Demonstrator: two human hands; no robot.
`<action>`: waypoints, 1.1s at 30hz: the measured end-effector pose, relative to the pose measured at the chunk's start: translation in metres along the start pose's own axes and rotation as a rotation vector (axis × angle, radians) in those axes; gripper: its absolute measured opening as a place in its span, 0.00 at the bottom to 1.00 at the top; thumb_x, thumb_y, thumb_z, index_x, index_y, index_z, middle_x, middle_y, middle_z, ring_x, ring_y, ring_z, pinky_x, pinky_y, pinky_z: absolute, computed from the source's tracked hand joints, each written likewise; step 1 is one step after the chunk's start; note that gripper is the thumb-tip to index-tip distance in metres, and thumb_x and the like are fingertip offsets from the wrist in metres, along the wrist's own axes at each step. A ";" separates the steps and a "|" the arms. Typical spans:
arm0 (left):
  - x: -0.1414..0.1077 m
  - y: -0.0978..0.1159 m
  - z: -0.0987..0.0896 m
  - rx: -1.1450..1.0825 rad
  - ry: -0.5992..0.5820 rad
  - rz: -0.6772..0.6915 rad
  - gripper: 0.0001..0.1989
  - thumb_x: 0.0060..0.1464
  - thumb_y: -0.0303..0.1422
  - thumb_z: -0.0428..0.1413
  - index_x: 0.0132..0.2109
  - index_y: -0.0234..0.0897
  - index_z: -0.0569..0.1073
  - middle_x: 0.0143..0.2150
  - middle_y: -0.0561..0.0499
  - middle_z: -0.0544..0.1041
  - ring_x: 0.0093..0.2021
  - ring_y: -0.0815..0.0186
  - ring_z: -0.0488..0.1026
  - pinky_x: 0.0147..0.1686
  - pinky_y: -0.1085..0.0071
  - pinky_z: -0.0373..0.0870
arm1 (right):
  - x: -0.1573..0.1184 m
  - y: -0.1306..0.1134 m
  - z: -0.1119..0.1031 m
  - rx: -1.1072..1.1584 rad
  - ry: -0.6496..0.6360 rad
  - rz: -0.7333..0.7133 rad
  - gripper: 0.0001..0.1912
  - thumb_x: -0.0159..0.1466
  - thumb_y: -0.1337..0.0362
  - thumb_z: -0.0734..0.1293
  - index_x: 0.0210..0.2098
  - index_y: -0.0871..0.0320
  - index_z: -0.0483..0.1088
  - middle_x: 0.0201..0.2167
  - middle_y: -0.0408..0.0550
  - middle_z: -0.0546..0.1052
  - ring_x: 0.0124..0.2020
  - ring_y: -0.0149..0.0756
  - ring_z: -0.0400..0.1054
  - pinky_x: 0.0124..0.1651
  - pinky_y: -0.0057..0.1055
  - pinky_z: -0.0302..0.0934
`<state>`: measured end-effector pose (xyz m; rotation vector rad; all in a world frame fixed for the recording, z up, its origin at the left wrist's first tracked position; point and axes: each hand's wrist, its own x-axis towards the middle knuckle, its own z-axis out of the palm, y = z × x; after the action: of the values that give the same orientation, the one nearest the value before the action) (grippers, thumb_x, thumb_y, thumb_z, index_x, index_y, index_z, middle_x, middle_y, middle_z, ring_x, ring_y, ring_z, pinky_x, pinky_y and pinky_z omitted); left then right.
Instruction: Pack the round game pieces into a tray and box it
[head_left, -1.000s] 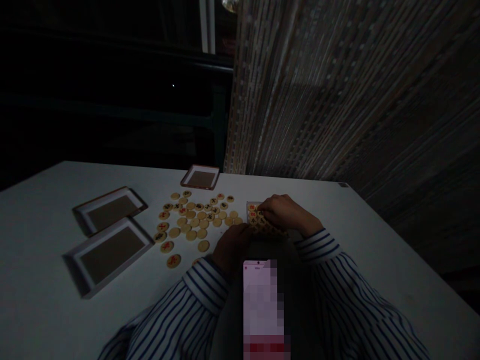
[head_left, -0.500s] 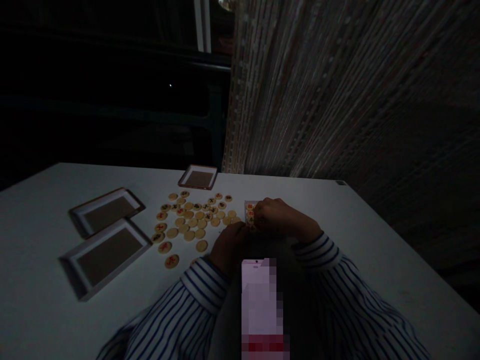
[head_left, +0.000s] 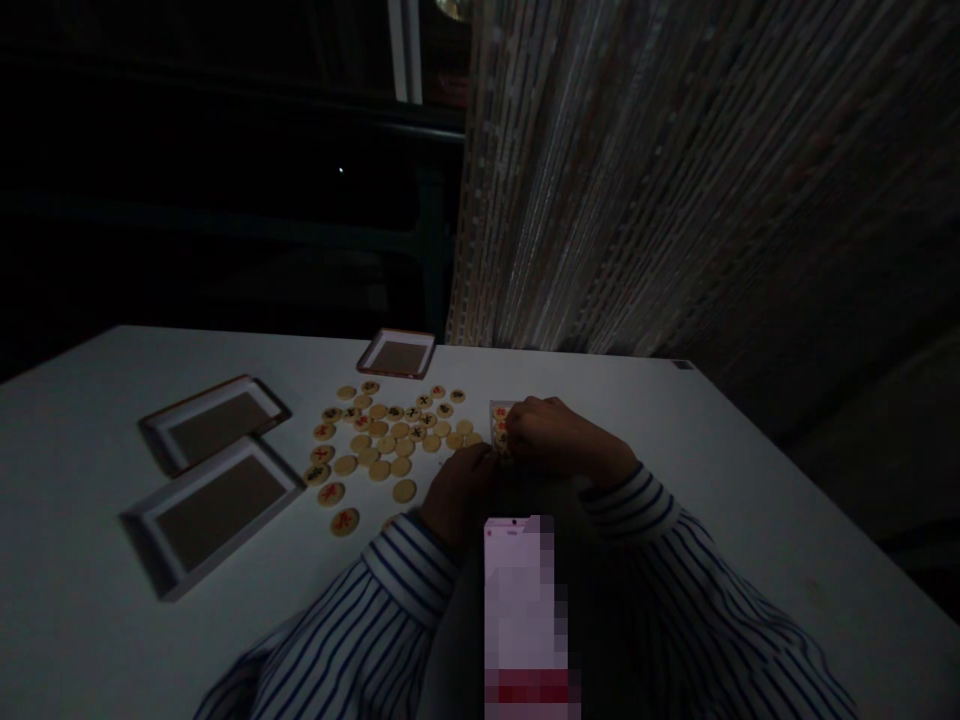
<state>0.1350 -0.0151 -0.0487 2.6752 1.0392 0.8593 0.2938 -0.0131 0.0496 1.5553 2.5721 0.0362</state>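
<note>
A small white box (head_left: 496,408) holding round pieces with red and dark characters stands on the table in front of me. My left hand (head_left: 463,490) is closed at the box's near left corner, its thumb and fingers against the edge. Over the right part of the box is my right hand (head_left: 555,435), its fingers curled down; whatever they hold is hidden. Several round wooden pieces (head_left: 385,445) lie scattered left of the box, some showing characters, others plain.
Two open box parts (head_left: 225,510) lie at the left of the white table (head_left: 637,390), and a smaller tray (head_left: 396,353) sits near its back edge. A lit phone (head_left: 521,600) is close to my body. Strands of a curtain (head_left: 555,200) hang behind the table.
My right hand and forearm have shifted very slightly left over the box. My left hand keeps its place.
</note>
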 end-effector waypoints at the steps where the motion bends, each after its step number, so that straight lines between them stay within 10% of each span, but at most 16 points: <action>1: 0.000 0.000 0.000 0.003 -0.001 -0.001 0.09 0.56 0.29 0.48 0.42 0.33 0.71 0.38 0.45 0.73 0.38 0.63 0.70 0.36 0.67 0.69 | 0.000 0.000 0.000 -0.006 -0.001 -0.002 0.09 0.60 0.66 0.59 0.33 0.61 0.70 0.38 0.54 0.73 0.39 0.39 0.65 0.37 0.33 0.53; 33: 0.001 0.000 -0.001 -0.002 -0.035 0.003 0.09 0.56 0.28 0.49 0.42 0.31 0.71 0.39 0.43 0.74 0.41 0.62 0.70 0.38 0.65 0.70 | 0.005 0.008 0.015 0.015 0.042 -0.023 0.13 0.63 0.64 0.57 0.42 0.56 0.70 0.43 0.52 0.71 0.45 0.43 0.60 0.40 0.38 0.52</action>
<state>0.1354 -0.0147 -0.0472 2.6812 1.0267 0.8099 0.3000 -0.0061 0.0353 1.5470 2.6278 0.0473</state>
